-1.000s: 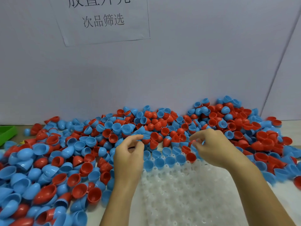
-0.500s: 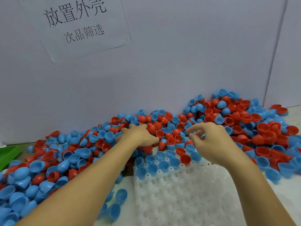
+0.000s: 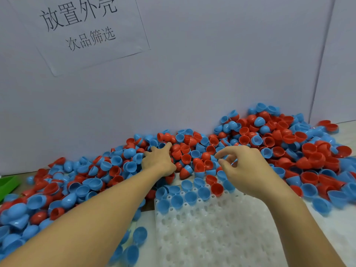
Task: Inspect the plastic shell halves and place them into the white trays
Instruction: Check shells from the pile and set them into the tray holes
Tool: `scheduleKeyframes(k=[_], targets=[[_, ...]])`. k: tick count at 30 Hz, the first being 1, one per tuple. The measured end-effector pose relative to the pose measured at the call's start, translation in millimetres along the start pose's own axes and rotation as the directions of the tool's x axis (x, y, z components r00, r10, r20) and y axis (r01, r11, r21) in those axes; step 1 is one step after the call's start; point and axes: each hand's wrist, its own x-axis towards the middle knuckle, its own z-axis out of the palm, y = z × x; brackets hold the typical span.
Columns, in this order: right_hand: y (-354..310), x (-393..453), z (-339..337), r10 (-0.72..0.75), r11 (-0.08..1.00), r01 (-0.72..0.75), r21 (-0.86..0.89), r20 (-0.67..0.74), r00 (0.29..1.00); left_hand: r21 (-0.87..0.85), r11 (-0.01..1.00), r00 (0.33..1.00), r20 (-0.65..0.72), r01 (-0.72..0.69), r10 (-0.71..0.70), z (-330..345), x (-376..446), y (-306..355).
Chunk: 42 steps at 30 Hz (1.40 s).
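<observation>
The left hand (image 3: 159,160) reaches far into the big pile of shell halves (image 3: 250,143) with its fingers spread flat on the red and blue cups, I think to find the next one; it grips nothing that I can see. The right hand (image 3: 244,168) hangs over the far edge of the white tray (image 3: 212,234), fingers curled, maybe pinching something blue; I cannot tell. A few shells (image 3: 190,195) sit in the tray's far holes, open side up, so they are easy to check. The tray's near end is cut off; the arms hide some shells.
</observation>
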Motion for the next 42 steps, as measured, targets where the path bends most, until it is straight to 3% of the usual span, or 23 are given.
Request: scheduleKeyframes(k=[3,6,9,12,17,25,29,33,38,40,42], targets=[[0.2,0.2,0.0,0.003,1.0,-0.003,0.014,0.0,1.0,-0.193,0.98,0.997,-0.069,-0.053,0.04,-13.3,8.8,-11.2],[0.3,0.5,-0.1,0.002,1.0,-0.002,0.014,0.003,1.0,-0.487,0.873,0.995,-0.094,-0.022,-0.027,-30.3,17.5,-22.4],[-0.8,0.9,0.9,0.002,1.0,-0.002,0.014,0.006,1.0,-0.758,0.651,0.993,-0.042,0.041,-0.112,-46.4,23.2,-27.3],[-2.6,0.5,1.2,0.002,1.0,-0.002,0.019,0.009,1.0,-0.912,0.371,0.982,0.136,0.175,-0.13,-58.2,19.5,-29.9],[-6.2,-0.5,0.5,-0.002,1.0,0.001,0.023,0.023,1.0,-0.945,0.116,0.948,0.29,0.305,-0.132,-64.3,11.2,-37.1],[-7.2,-0.1,0.5,-0.003,1.0,0.002,0.025,0.032,0.999,-0.963,-0.001,0.951,0.268,0.271,-0.157,-76.1,1.1,-29.9],[-11.8,-1.0,-0.4,-0.035,0.998,0.035,0.046,0.006,0.999,-0.966,-0.123,0.972,0.234,0.228,-0.036,-80.3,-23.9,-14.5],[-28.4,-4.8,-2.7,-0.095,0.98,0.096,0.172,-0.012,0.995,-0.95,-0.231,0.977,0.203,0.211,0.06,-76.5,-79.0,0.7],[-61.3,-15.1,-4.7,-0.233,0.895,0.203,0.398,0.027,0.972,-0.901,-0.413,0.991,0.129,0.13,0.032,-52.2,-148.2,-0.4],[-72.5,-18.7,-2.1,-0.261,0.859,0.214,0.464,0.037,0.965,-0.904,-0.42,0.993,0.108,0.078,-0.048,-43.1,-163.5,-4.3],[-82.5,-21.5,2.7,-0.287,0.849,0.242,0.469,0.025,0.958,-0.936,-0.35,0.987,0.087,0.034,-0.135,-36.0,-171.2,-8.8]])
